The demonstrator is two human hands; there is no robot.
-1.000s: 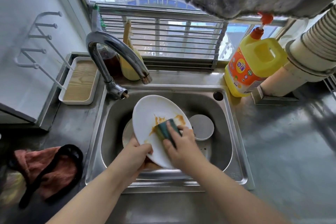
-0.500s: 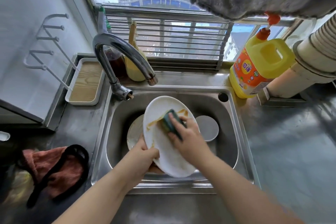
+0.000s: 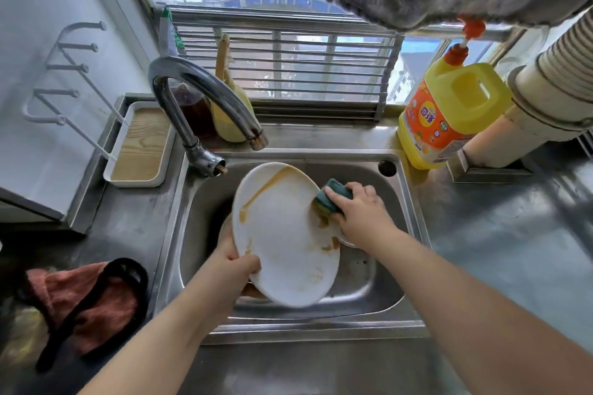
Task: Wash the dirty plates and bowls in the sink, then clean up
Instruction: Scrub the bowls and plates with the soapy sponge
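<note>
The left hand (image 3: pixel 236 263) is clamped on the near-left rim of a white plate (image 3: pixel 282 234), holding it tilted over the sink (image 3: pixel 414 212), while the right hand (image 3: pixel 359 212) is closed around a green sponge (image 3: pixel 332 199) pressed to the plate's right edge. The plate's long axis runs from the faucet (image 3: pixel 205 99) side toward the person, with orange streaks along its far-left rim, well across from the sponge and nearer the left hand. More dishes lie in the sink beneath the plate, mostly hidden, and a yellow detergent jug (image 3: pixel 449 112) stands at the sink's far-right corner.
</note>
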